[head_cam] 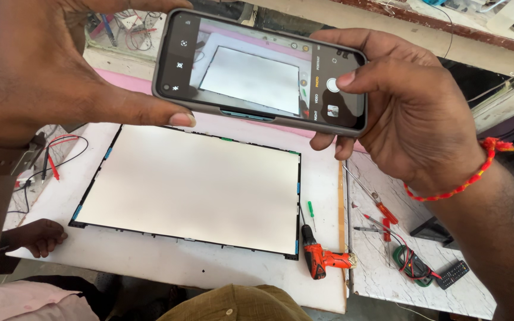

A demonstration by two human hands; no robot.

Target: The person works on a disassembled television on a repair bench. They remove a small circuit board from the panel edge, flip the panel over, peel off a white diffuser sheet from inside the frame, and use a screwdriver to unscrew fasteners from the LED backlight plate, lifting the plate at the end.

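1. Head view: I see both hands clamped on a dark-cased smartphone [260, 71], held flat-side toward me above the worktop [168, 264]. The left hand [37, 65] pinches its left end, thumb under the lower edge; its wrist is cut off by the frame. The right hand [406, 119] grips the right end, its thumb tip touching the round shutter button on the screen.
2. The screen shows the white panel sheet [194, 187], which lies flat on the worktop below, dark-framed; the phone hides part of its top edge.
3. Just beside the panel's lower right corner lies a red cordless screwdriver [322, 258]. Further right, a multimeter [414, 264] sits tangled in its leads and hard to make out.
4. Another person's hand [40, 236] rests at the left edge.
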